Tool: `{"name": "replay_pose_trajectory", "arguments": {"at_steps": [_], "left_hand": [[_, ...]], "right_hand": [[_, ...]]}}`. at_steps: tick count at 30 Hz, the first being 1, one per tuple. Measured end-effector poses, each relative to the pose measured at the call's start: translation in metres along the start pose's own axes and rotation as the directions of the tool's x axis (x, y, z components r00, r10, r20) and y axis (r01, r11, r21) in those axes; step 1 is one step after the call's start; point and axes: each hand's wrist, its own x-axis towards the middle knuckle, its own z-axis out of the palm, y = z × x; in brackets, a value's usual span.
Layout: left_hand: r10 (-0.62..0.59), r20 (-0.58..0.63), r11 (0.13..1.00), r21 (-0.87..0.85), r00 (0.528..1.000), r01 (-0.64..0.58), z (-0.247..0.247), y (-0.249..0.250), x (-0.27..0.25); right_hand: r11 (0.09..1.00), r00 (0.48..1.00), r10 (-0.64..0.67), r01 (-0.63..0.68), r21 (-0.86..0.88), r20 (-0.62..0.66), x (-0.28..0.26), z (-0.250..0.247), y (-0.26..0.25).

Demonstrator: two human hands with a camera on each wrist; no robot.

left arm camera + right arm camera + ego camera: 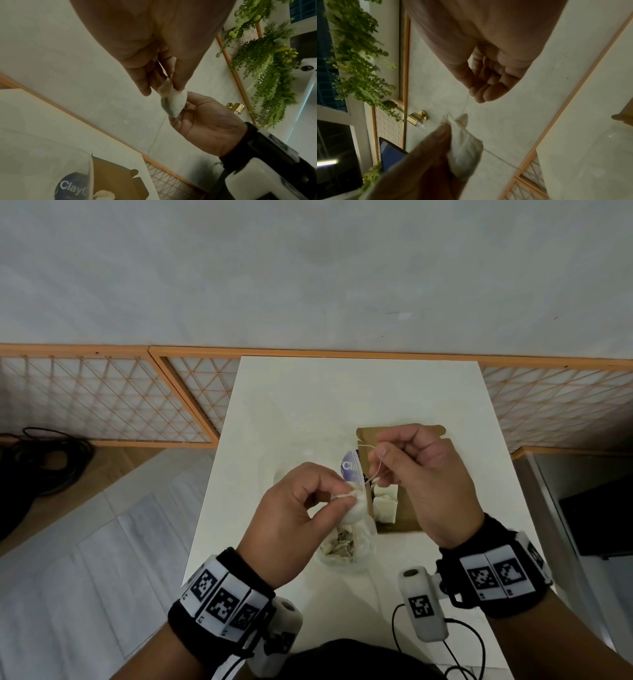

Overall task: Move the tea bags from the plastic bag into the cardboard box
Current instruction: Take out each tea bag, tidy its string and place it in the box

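My left hand (337, 499) pinches a white tea bag (356, 508) above the mouth of the clear plastic bag (346, 546), which lies on the white table and holds several more tea bags. In the left wrist view the tea bag (173, 101) hangs from my fingertips with its string trailing down. My right hand (380, 455) pinches that thin string (373, 470) above the open brown cardboard box (407, 515). Two tea bags (385, 505) lie inside the box. The right wrist view shows the string (465, 102) running from my right fingers to the tea bag (465, 147).
The white table (308, 405) stands against a grey wall with orange lattice panels (102, 398). A round purple label (351, 469) shows through the plastic bag beside the box. Black cables (51, 460) lie coiled on the floor at the left.
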Motion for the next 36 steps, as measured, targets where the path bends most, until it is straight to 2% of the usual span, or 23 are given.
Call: {"name": "replay_pose_trajectory", "arguments": {"at_steps": [4, 6, 9, 12, 17, 20, 27, 32, 36], "left_hand": [[-0.191, -0.137, 0.979, -0.098, 0.972, 0.178, -0.006, -0.001, 0.004], [-0.274, -0.110, 0.952, -0.169, 0.955, 0.254, -0.009, -0.004, 0.008], [-0.311, -0.032, 0.929, -0.222, 0.950, 0.297, -0.009, -0.008, 0.011], [-0.252, 0.053, 0.938, -0.231, 0.966, 0.257, -0.008, -0.006, 0.008], [-0.083, 0.157, 0.995, 0.067, 0.984, 0.074, -0.004, 0.005, 0.003], [-0.009, 0.217, 0.994, 0.112, 0.976, -0.016, 0.000, 0.017, 0.002], [0.080, 0.273, 0.994, 0.049, 0.959, -0.097, 0.010, 0.033, 0.005], [0.110, 0.252, 0.992, 0.034, 0.962, -0.123, 0.014, 0.033, 0.009], [0.141, 0.265, 0.990, -0.039, 0.954, -0.136, 0.016, 0.034, 0.008]], "right_hand": [[0.988, 0.997, -0.052, 0.042, 0.152, 0.058, -0.012, -0.003, -0.023], [0.983, 0.993, -0.060, 0.041, 0.178, 0.104, -0.014, -0.001, -0.037], [0.989, 0.986, -0.074, 0.053, 0.136, 0.151, -0.013, 0.002, -0.049], [0.995, 0.985, -0.086, 0.076, 0.069, 0.148, -0.009, 0.001, -0.053], [0.996, 0.985, -0.093, 0.090, 0.023, 0.145, -0.011, -0.005, -0.063], [0.996, 0.986, -0.093, 0.093, 0.011, 0.142, -0.016, -0.007, -0.071], [0.992, 0.985, -0.127, 0.129, -0.008, 0.114, -0.028, -0.008, -0.085], [0.984, 0.981, -0.174, 0.176, -0.025, 0.091, -0.034, -0.009, -0.090], [0.981, 0.978, -0.192, 0.193, -0.003, 0.078, -0.037, -0.008, -0.092]]}}
